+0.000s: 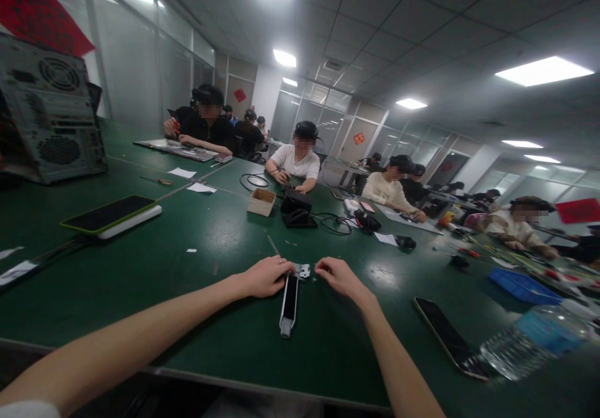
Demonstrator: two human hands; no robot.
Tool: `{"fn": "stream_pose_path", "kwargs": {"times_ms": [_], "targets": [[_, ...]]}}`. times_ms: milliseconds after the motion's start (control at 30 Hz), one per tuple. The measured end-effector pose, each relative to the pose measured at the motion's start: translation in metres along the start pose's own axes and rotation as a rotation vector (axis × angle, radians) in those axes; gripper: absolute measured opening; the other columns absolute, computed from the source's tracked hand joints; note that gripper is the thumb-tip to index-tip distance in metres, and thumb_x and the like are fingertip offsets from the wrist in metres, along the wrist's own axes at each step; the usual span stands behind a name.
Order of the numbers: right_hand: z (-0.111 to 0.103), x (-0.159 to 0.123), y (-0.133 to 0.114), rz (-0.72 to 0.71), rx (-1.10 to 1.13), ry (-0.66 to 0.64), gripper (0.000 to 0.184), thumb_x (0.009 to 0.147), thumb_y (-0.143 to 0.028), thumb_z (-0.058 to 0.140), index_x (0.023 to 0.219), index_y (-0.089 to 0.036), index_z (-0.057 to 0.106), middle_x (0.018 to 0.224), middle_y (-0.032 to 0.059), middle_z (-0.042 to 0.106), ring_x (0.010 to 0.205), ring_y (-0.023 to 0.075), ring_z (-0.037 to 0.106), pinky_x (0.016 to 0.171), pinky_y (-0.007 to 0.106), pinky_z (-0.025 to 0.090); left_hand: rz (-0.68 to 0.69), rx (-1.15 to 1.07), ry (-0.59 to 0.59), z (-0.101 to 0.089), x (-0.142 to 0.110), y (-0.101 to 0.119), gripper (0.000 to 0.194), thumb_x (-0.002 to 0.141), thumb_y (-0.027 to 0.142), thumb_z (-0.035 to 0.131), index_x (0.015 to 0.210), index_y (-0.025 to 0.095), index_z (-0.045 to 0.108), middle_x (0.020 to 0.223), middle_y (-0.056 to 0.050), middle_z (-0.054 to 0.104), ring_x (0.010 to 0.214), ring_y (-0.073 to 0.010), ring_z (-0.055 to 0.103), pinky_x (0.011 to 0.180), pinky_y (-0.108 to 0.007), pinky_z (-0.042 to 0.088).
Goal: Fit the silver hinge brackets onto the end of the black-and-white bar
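My left hand (268, 277) lies palm down on the green table, its fingertips closed on the far end of a slim white device with a black face (290, 300). The near end of that device narrows to a grey tip. Just beyond it, a small white-and-metal piece (304, 271) sits between my two hands. My right hand (340, 275) is beside it, thumb and forefinger pinched together; whatever may be between them is too small to name. A few tiny bits (314, 279) lie close to those fingertips.
To the right are a phone (447, 337), a water bottle (529, 343) and a blue tray (522, 287). A small cardboard box (261, 202) and a black device (296, 204) with cables stand ahead. At left are a green-edged phone (112, 213) and a computer case (51, 112). Several people work around.
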State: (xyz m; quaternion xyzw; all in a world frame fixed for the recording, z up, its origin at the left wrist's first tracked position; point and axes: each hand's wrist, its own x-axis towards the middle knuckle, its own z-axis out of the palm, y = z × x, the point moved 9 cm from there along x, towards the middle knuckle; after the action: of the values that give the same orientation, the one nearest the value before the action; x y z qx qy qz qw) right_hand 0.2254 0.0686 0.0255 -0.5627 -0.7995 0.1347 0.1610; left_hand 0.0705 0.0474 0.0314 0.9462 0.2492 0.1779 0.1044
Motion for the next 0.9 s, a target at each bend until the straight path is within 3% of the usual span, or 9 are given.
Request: {"fn": "stream_pose_path", "kwargs": {"times_ms": [400, 900], "targets": [[0.021, -0.001, -0.021, -0.057, 0.086, -0.086, 0.012, 0.082, -0.023, 0.057, 0.087, -0.019, 0.067, 0.087, 0.0007, 0.068, 0.079, 0.0153, 0.061, 0.074, 0.025, 0.045, 0.008, 0.036, 0.025, 0.004, 0.001, -0.004, 0.027, 0.082, 0.013, 0.049, 0.107, 0.019, 0.054, 0.102, -0.007, 0.061, 0.093, -0.0216, 0.057, 0.082, -0.032, 0.045], [0.013, 0.003, -0.018, -0.071, -0.006, 0.032, 0.013, 0.087, -0.019, 0.051, 0.09, -0.019, 0.063, 0.093, 0.0031, 0.065, 0.086, 0.0165, 0.058, 0.079, 0.028, 0.044, -0.025, 0.01, -0.01, -0.001, -0.001, 0.0, 0.025, 0.084, 0.011, 0.047, 0.107, 0.019, 0.054, 0.1, -0.006, 0.061, 0.091, -0.021, 0.056, 0.077, -0.031, 0.045]]}}
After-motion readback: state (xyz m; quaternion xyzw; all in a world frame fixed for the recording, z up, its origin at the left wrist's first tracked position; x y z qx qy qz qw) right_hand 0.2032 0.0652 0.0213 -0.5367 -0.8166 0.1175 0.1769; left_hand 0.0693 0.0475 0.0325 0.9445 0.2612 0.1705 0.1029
